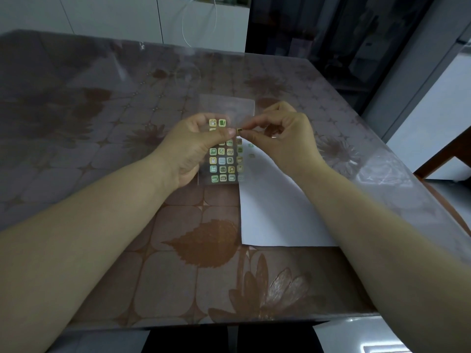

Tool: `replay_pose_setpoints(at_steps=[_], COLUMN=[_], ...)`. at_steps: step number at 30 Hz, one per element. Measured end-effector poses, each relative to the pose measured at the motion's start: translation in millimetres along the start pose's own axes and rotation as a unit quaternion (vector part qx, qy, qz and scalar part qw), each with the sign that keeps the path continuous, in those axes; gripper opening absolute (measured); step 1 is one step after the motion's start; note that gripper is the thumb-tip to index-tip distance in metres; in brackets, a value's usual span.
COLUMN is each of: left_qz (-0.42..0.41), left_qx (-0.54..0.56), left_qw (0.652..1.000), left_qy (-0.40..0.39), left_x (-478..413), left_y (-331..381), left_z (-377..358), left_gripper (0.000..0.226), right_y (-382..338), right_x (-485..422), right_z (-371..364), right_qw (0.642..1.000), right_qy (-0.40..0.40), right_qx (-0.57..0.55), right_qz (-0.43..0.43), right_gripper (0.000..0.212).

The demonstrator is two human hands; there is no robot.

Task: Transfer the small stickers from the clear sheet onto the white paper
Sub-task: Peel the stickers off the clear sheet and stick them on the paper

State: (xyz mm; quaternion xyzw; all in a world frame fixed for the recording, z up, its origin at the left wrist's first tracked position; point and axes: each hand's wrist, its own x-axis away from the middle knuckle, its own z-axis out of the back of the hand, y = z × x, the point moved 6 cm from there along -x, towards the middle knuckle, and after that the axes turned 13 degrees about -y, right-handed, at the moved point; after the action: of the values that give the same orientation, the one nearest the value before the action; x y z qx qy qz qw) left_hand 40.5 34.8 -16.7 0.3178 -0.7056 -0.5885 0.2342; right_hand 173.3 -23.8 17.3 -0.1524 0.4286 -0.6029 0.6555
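Note:
My left hand (196, 143) holds the clear sheet (224, 161) upright above the table, thumb pressed on its front. Several small green and yellow square stickers remain on it in rows. My right hand (283, 133) pinches one small sticker (239, 130) between thumb and forefinger at the sheet's right edge. The white paper (270, 212) lies flat on the table below and to the right, partly under my right forearm. A couple of small stickers (251, 155) sit on the paper near its top.
The table (178, 250) wears a brown flower-patterned cloth under a clear cover. A second clear film (229, 105) lies flat behind my hands. White cabinets and a hanging white cable (214, 19) stand beyond the far edge; a dark appliance is at the back right.

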Motion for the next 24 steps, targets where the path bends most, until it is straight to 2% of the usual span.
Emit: replay_pose_setpoints(at_steps=[6,14,21,24], left_qz=[0.0,-0.006,0.0,0.001], left_qx=[0.003,-0.009,-0.006,0.005], left_qw=[1.0,1.0,1.0,1.0], left_qy=[-0.001,0.0,0.01,0.009], left_x=[0.3,0.5,-3.9,-3.8], left_y=[0.5,1.3,-2.5,-2.6], left_z=[-1.7,-2.2,5.4,4.0], left_gripper=[0.02,0.018,0.014,0.014], right_y=[2.1,-0.7,7.4,8.4], right_x=[0.5,-0.2,0.7,1.0], right_z=[2.6,2.1,15.6,13.7], right_qw=[1.0,1.0,0.991,0.993], right_qy=[-0.011,-0.024,-0.075,-0.076], right_qx=[0.002,0.005,-0.068,-0.047], right_qz=[-0.016,-0.012,-0.085,-0.079], right_gripper=[0.021,0.019,0.013,0.014])
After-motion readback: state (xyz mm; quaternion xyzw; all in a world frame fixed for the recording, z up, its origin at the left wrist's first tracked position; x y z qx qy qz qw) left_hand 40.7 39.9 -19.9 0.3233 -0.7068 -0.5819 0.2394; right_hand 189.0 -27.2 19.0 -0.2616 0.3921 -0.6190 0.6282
